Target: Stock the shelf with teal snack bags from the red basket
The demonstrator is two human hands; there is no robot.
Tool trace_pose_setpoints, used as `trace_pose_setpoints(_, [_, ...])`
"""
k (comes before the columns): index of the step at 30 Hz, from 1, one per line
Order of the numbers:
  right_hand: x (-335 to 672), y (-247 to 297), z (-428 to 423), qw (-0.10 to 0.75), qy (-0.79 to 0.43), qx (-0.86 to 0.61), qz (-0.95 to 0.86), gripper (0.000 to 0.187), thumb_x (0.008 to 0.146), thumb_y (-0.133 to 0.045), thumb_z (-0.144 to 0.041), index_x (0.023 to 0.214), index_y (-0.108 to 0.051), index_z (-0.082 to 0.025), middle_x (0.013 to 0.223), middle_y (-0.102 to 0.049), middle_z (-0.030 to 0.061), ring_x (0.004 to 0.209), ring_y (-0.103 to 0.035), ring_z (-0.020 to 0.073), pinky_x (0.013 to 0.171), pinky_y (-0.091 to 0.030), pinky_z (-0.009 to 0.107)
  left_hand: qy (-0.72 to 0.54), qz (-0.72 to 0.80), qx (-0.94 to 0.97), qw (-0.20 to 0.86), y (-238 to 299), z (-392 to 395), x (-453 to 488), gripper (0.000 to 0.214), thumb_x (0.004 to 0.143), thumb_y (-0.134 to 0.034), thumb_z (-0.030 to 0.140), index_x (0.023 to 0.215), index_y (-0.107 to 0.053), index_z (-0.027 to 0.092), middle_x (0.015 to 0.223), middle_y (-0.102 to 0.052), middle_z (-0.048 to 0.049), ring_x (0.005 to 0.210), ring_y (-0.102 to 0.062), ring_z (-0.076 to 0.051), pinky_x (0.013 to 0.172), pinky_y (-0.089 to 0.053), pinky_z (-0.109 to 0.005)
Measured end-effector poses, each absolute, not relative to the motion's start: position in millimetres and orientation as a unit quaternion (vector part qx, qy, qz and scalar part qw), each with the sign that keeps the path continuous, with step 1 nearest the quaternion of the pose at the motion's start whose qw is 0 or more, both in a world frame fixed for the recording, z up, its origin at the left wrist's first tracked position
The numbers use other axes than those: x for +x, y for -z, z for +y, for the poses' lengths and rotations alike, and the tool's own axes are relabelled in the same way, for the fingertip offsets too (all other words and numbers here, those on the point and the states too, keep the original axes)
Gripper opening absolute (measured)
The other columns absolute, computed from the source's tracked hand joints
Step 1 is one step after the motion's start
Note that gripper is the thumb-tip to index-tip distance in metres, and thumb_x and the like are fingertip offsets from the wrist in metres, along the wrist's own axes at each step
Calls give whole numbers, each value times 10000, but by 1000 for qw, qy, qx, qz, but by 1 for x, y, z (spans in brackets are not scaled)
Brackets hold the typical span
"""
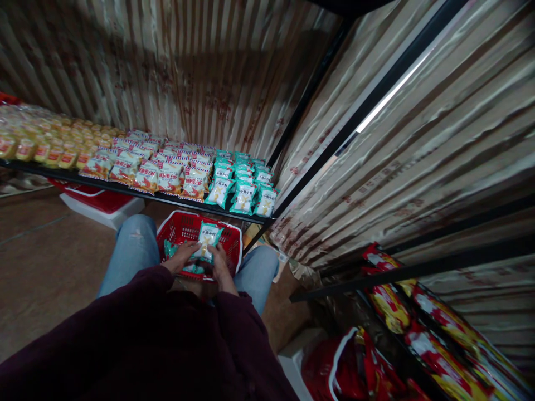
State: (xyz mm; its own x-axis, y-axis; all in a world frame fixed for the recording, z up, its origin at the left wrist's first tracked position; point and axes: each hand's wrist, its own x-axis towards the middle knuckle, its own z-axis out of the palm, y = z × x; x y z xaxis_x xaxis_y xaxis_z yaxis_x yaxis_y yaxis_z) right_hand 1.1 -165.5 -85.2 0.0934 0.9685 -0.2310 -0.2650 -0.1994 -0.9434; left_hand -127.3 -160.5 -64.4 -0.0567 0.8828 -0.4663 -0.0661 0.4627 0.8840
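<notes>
Between my knees stands a red plastic basket point(169, 226) with a white handle. Over it I hold a teal and white snack bag point(208, 236) upright, its printed front turned up toward me. My left hand point(184, 256) grips the bag's lower left edge, and my right hand point(219, 260) grips its lower right edge. More teal snack bags point(170, 249) lie inside the basket, partly hidden by my hands. In front, similar teal bags point(244, 196) stand in rows at the right end of a black shelf point(159, 197).
Along the shelf to the left are red and white bags point(148, 174) and yellow packs point(54, 150). A red basket on a white box point(106, 214) sits beneath. Black metal posts point(317, 167) rise at right. Red and yellow bags point(388, 306) fill a lower right shelf.
</notes>
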Motion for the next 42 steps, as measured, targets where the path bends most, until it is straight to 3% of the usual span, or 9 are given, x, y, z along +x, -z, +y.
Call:
trace_pose_setpoints(10, [3, 92, -163, 535, -500, -537, -420, 527, 736, -610, -350, 1231, -510, -199, 1088, -676, 79, 968, -650, 194, 781, -541, 312, -426, 593, 320, 604, 60, -156, -120, 294, 715, -664, 347, 921, -612, 144, 819, -680, -74, 723, -652, -183, 645, -529, -302])
trace_pose_setpoints(14, [5, 89, -162, 537, -480, -544, -431, 488, 745, -596, -331, 1214, -524, -217, 1079, -677, 61, 968, -649, 198, 819, -532, 327, -445, 589, 332, 587, 56, -155, -115, 261, 734, -645, 306, 942, -608, 153, 849, -689, -73, 774, -660, -187, 693, -533, -303])
trace_pose_setpoints(22, [9, 69, -155, 530, -337, -592, -505, 548, 785, -563, -348, 1307, -464, -212, 1266, -582, 79, 1185, -529, 228, 1010, -409, 378, -456, 604, 454, 470, 52, -134, -112, 301, 733, -565, 298, 991, -609, 151, 975, -693, -97, 945, -643, -234, 836, -508, -357])
trace_pose_setpoints(29, [11, 35, -114, 534, -203, -593, -567, 517, 821, -519, -379, 1287, -476, -158, 1313, -516, 141, 1233, -462, 241, 1040, -357, 410, -490, 579, 551, 347, 13, -102, -103, 456, 821, -452, 350, 1244, -527, 197, 1235, -597, -90, 1166, -531, -230, 1026, -370, -372])
trace_pose_setpoints(34, [9, 22, -73, 511, -165, -629, -562, 637, 806, -548, -440, 1344, -395, -135, 1389, -434, 169, 1278, -411, 269, 1049, -336, 431, -473, 589, 584, 297, -1, -69, -97, 501, 858, -400, 356, 1331, -446, 198, 1335, -523, -95, 1217, -493, -232, 1017, -376, -368])
trace_pose_setpoints(42, [6, 25, -30, 492, -152, -641, -569, 603, 834, -462, -370, 1349, -362, -74, 1354, -460, 209, 1238, -455, 285, 1023, -362, 447, -425, 599, 617, 283, 6, -36, -92, 541, 882, -353, 357, 1382, -361, 150, 1376, -475, -137, 1248, -464, -233, 1027, -354, -366])
